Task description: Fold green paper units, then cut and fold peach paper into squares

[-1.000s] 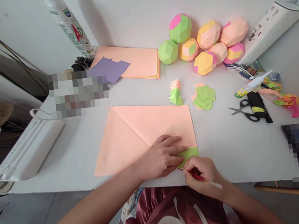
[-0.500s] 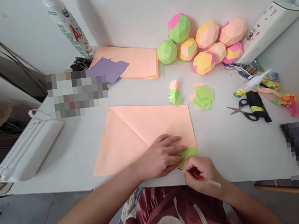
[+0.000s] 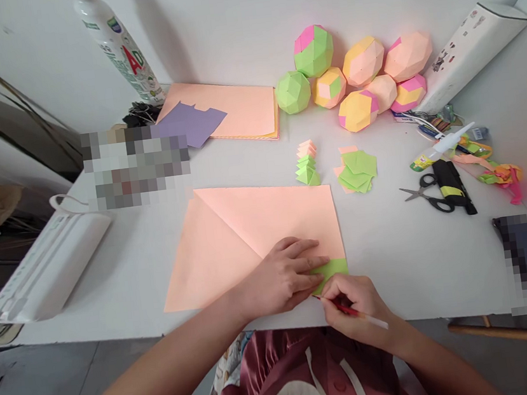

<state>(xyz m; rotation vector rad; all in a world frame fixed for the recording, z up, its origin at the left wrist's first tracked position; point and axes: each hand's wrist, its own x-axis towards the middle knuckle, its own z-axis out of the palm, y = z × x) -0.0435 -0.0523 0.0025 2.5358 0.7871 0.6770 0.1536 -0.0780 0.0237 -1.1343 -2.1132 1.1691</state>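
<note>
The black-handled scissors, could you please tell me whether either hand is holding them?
No, the black-handled scissors lie on the white table, apart from both the left hand and the right hand.

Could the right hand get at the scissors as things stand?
Probably yes: the scissors lie beyond the right hand and to its right, with nothing visible standing between them. However, that hand is gripping a red pen, which it would likely need to put down first.

open scissors beside black yellow-banded object; white bottle by back wall; white machine at left.
</note>
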